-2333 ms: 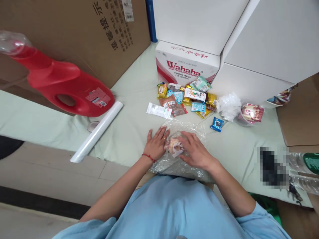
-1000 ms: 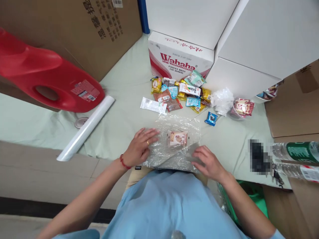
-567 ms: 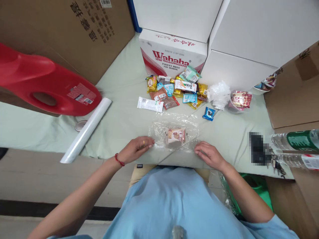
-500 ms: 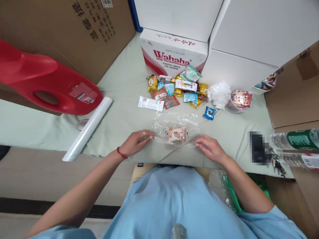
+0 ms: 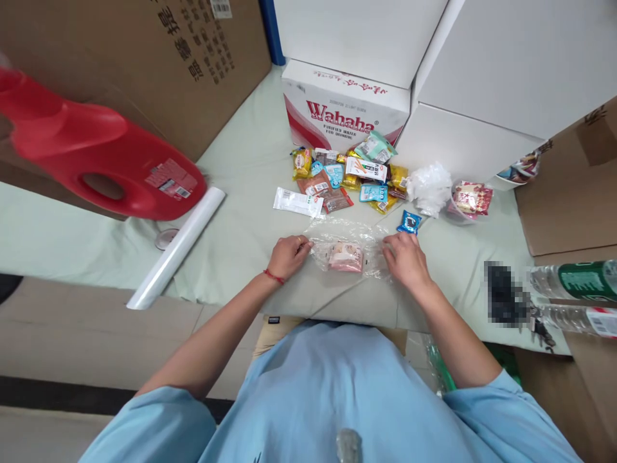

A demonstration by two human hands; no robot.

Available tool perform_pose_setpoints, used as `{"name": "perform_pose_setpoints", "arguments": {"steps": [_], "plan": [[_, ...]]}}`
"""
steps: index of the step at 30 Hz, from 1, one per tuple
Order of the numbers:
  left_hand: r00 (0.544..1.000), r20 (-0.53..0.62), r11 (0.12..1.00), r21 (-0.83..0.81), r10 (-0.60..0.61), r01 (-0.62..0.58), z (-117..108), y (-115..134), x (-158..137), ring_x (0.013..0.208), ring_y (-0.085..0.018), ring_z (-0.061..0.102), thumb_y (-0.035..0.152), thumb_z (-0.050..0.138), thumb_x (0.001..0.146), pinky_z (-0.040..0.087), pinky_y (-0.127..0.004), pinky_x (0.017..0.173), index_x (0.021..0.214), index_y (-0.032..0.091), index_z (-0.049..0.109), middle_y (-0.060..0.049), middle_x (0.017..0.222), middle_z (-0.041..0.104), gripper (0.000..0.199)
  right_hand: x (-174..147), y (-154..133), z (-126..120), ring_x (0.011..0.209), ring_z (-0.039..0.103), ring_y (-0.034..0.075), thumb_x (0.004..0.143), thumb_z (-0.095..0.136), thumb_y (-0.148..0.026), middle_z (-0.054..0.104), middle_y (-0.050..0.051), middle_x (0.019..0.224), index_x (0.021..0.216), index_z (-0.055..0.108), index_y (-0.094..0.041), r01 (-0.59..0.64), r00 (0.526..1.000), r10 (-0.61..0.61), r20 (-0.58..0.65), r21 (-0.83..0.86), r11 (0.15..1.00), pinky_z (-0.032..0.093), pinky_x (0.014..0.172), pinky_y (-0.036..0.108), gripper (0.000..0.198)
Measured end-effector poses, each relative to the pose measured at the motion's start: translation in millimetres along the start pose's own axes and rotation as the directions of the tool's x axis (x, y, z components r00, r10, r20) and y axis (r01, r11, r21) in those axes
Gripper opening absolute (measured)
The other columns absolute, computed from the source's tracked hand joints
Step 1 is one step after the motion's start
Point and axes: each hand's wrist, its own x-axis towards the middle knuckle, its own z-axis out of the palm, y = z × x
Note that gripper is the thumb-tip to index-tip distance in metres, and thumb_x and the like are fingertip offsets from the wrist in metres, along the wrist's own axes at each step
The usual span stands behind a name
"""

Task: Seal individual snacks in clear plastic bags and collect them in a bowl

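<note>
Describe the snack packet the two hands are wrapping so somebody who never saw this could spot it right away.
Start at the white Wahaha carton and come toward the person, past the heap of snack packets. Between the left hand and right hand lies a small pinkish packet. It alone sits inside crinkled clear plastic film.

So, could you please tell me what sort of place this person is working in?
Probably a storeroom or makeshift packing spot: stacked cardboard boxes and a Wahaha water carton crowd a cloth-covered surface, with a pile of snack packets by a cling-film roll.
</note>
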Motion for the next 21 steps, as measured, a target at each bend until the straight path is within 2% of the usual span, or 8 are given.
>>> {"name": "perform_pose_setpoints", "arguments": {"steps": [2,5,9,11,13,16,18,21], "plan": [[1.000,-0.011,1.000,-0.003,-0.010,0.010,0,1,0,0.063,-0.019,0.054,0.047,0.039,0.097,0.036,-0.030,0.066,0.066,0.023,0.054,-0.002,0.061,0.056,0.042,10,-16,-3,0.108,0.055,0.029,0.100,0.053,-0.035,0.066,0.012,0.107,0.114,0.072,-0.023,0.114,0.993,-0.111,-0.045,0.081,0.990,0.049,0.091,0.040,0.026],[0.999,-0.029,1.000,-0.008,-0.026,0.026,0,4,2,0.062,-0.019,0.054,0.047,0.036,0.100,0.036,-0.030,0.065,0.066,0.023,0.051,-0.001,0.058,0.052,0.044,33,-34,9,0.111,0.056,0.028,0.096,0.062,-0.041,0.067,0.012,0.114,0.125,0.069,-0.021,0.171,0.980,-0.189,0.068,0.206,0.964,0.046,0.100,0.042,0.036],[0.996,-0.078,0.998,-0.028,-0.050,0.048,-1,4,1,0.071,-0.020,0.058,0.046,0.029,0.103,0.041,-0.032,0.070,0.078,0.023,0.058,-0.003,0.068,0.060,0.044,56,-39,38,0.088,0.063,0.021,0.090,0.067,-0.035,0.071,0.007,0.095,0.112,0.073,-0.016,-0.084,0.932,-0.046,0.358,0.338,0.937,0.048,0.083,0.033,0.030],[0.974,-0.217,0.998,-0.033,-0.058,0.052,-4,4,-5,0.086,-0.022,0.061,0.042,0.026,0.104,0.045,-0.035,0.082,0.089,0.022,0.061,-0.007,0.084,0.066,0.043,58,-36,47,0.076,0.061,0.017,0.090,0.063,-0.030,0.069,0.003,0.085,0.102,0.074,-0.016,-0.198,0.913,0.012,0.408,0.417,0.887,0.046,0.072,0.027,0.021],[0.880,-0.474,0.999,-0.008,-0.044,0.046,-10,8,-16,0.101,-0.024,0.060,0.037,0.030,0.105,0.044,-0.040,0.094,0.097,0.020,0.062,-0.011,0.098,0.067,0.037,55,-33,51,0.074,0.060,0.015,0.089,0.061,-0.025,0.069,0.002,0.084,0.099,0.074,-0.017,-0.213,0.921,0.008,0.390,0.486,0.848,0.045,0.071,0.026,0.018],[0.665,-0.737,0.991,0.123,0.123,-0.048,-16,29,-42,0.107,-0.026,0.059,0.027,0.042,0.101,0.041,-0.044,0.098,0.100,0.019,0.063,-0.011,0.098,0.066,0.023,49,-34,50,0.081,0.062,0.015,0.090,0.059,-0.021,0.068,0.004,0.092,0.096,0.074,-0.017,-0.130,0.938,-0.069,0.340,0.530,0.838,0.045,0.078,0.026,0.017],[0.638,-0.690,0.939,0.256,0.343,-0.228,-13,50,-59,0.103,-0.024,0.062,0.021,0.051,0.097,0.041,-0.042,0.093,0.100,0.020,0.064,-0.008,0.091,0.068,0.014,46,-37,50,0.083,0.061,0.015,0.093,0.056,-0.019,0.066,0.004,0.092,0.094,0.073,-0.018,-0.077,0.937,-0.112,0.330,0.510,0.856,0.044,0.080,0.026,0.017],[0.672,-0.449,0.807,0.360,0.589,-0.468,3,81,-70,0.100,-0.021,0.067,0.019,0.059,0.093,0.038,-0.039,0.086,0.111,0.022,0.067,-0.004,0.095,0.076,0.021,45,-42,50,0.086,0.060,0.017,0.095,0.053,-0.018,0.065,0.005,0.091,0.094,0.071,-0.018,-0.009,0.934,-0.152,0.323,0.446,0.895,0.043,0.080,0.026,0.018]]}}
